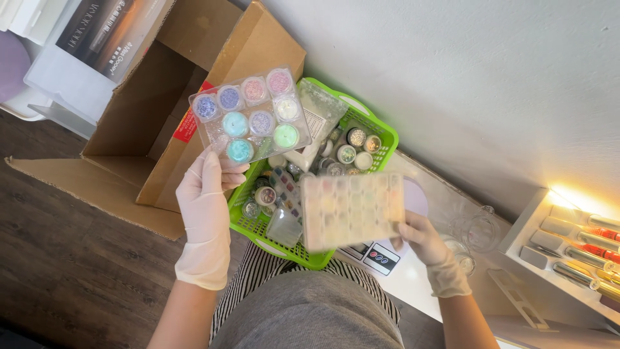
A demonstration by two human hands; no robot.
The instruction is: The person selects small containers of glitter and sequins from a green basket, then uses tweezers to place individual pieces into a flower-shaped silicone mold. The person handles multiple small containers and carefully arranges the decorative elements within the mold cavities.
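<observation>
My left hand, in a thin white glove, holds up a clear plastic tray of round glitter pots in blue, purple, pink and green. My right hand, also gloved, grips a translucent compartment box by its lower right corner; the box is blurred. Both are held above a bright green plastic basket that rests on my lap and holds several small glitter jars, a clear bag and a colour palette.
An open cardboard box stands on the dark wood floor at the left. A white wall is behind. At the right, a white shelf holds tubes and bottles under a warm light, with clear glass pieces beside it.
</observation>
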